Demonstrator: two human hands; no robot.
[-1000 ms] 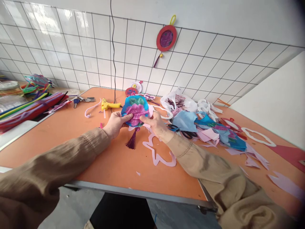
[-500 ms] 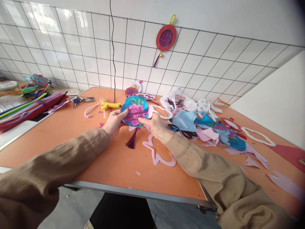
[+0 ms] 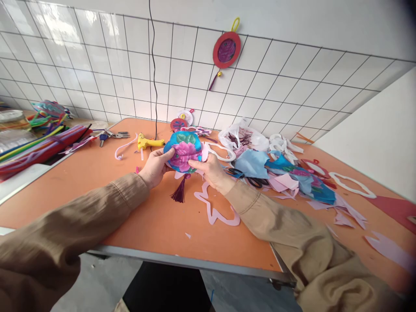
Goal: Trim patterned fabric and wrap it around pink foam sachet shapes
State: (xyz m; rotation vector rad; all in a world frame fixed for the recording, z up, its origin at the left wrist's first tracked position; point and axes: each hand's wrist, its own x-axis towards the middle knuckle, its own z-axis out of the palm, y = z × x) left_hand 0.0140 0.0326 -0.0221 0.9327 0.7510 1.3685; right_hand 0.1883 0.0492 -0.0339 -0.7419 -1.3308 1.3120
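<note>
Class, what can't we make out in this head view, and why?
Head view:
Flowered piece: back faces away.
Left hand, right hand: some fingertips hidden behind the flowered piece.
Colourful bundle: cut off by left edge.
Red sheet: cut off by right edge.

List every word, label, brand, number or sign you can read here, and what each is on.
None can be read.
Flower cloth: pattern only, no lettering seen.
Glue gun: no legible lettering.
Plastic bag: dark red marks, too unclear to tell whether they are print.
</note>
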